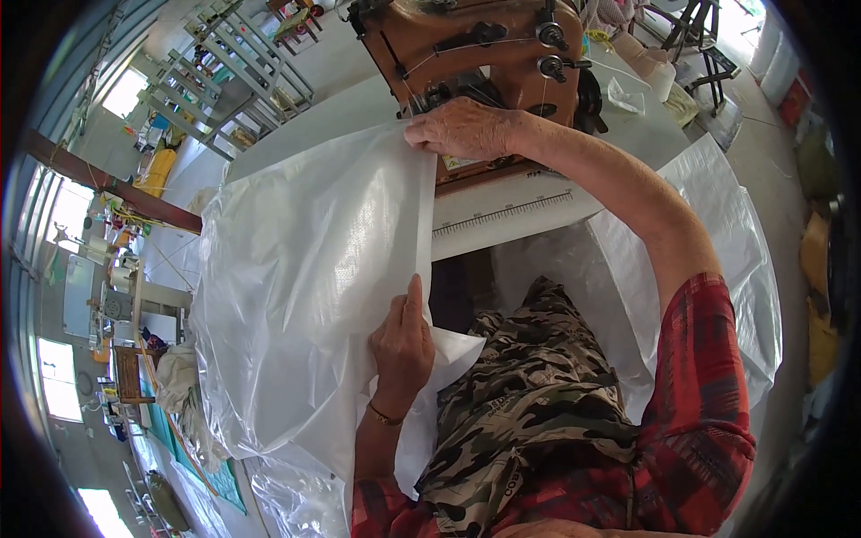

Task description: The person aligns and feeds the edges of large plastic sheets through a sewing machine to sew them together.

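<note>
your right hand (462,130) fingers press the white woven bag (314,287) on the grey counter (502,215); left hand (404,345) fingers pinch its edge; the needle of the brown sewing machine (475,54) is hidden.

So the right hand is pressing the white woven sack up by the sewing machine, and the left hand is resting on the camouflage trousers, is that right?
Not quite. In the head view the left hand grips the edge of the white woven sack, not the camouflage trousers. The right hand does press the sack by the sewing machine.
</note>
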The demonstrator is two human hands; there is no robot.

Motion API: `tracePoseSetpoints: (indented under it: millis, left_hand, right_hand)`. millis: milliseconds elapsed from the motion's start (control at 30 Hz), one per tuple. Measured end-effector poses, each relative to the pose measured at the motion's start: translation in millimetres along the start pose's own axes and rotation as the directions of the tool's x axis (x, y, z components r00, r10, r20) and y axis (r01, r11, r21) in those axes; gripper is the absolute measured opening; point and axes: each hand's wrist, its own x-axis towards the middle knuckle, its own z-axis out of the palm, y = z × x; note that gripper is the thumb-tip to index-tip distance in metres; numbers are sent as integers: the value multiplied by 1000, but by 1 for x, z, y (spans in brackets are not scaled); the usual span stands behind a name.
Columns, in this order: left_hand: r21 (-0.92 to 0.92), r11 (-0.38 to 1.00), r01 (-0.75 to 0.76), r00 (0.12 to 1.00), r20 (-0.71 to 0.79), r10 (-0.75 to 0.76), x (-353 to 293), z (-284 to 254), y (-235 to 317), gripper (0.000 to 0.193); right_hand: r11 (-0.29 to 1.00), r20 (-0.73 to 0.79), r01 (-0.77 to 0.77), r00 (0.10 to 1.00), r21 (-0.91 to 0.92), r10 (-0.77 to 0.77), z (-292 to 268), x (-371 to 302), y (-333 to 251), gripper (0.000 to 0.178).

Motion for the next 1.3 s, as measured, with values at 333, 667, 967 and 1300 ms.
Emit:
tracePoseSetpoints:
  millis: [333, 667, 967, 1300]
  left_hand:
    - [-120, 990, 77, 997, 36, -73, 2, 13, -7, 54]
    - [-461, 882, 95, 991, -41, -129, 15, 8, -15, 33]
    - [-201, 973, 118, 977, -154, -150, 16, 12, -7, 15]
    - [-157, 982, 105, 975, -176, -132, 21, -1, -4, 9]
  right_hand:
    - [940, -139, 95, 979, -327, -147, 17, -16, -45, 9]
    - [912, -86, 388, 912, -131, -400, 37, -31, -94, 16]
    - [917, -35, 323, 940, -233, -340, 26, -23, -67, 10]
    - [936, -187, 183, 951, -301, -246, 19, -13, 2, 15]
